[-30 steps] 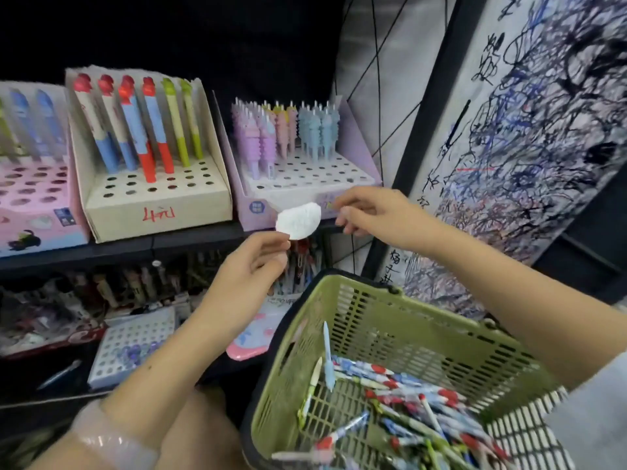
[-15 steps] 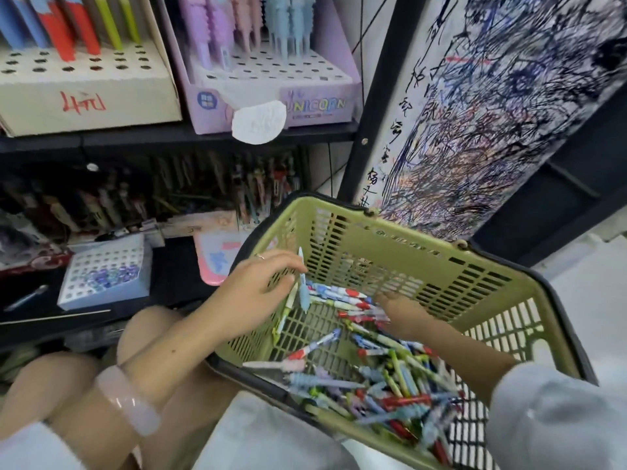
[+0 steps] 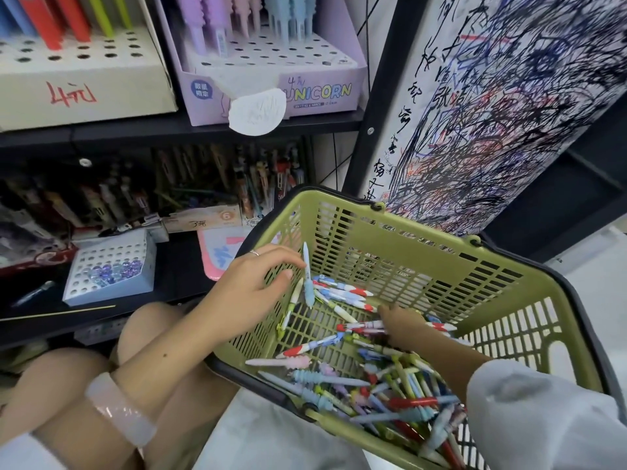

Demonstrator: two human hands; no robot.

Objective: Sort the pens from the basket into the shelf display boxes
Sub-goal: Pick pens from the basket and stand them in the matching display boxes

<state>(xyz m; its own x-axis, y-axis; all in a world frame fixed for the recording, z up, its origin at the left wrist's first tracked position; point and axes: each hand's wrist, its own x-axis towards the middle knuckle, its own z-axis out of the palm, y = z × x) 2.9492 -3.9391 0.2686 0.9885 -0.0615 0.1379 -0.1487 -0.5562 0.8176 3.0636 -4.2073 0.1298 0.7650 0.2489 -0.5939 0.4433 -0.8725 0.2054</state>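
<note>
**Both hands in the pen basket**

A green basket [image 3: 424, 245] rests tilted on the person's lap, its floor strewn with loose pens [image 3: 383, 385] in blue, red, green, pink and white; the thickest heap lies at the near right corner.

The left hand [image 3: 252, 283] reaches over the basket's left wall. Its fingers are curled, and a pale blue pen [image 3: 307, 276] stands nearly upright just at the fingertips, leaning on the mesh. Whether the grip truly pinches that pen or merely touches it cannot be told. A ring sits on one finger and a pale bracelet [image 3: 118, 407] circles the wrist.

The right hand [image 3: 405, 325] is down among the pens in the middle of the basket, fingers bent into the pile. They are partly buried, so it cannot be told whether this grip has anything in it. A white sleeve [image 3: 529, 412] covers the forearm.

On the shelf [image 3: 203, 132] above stand two display boxes: a cream box [image 3: 81, 83] with red, blue and green pens in its holes, and beside it a purple box [image 3: 271, 93] marked UNICORN holding pastel pens. A white paper tag [image 3: 256, 111] hangs off the purple box's front. On the lower shelf sits a small blue box [image 3: 112, 269].
</note>
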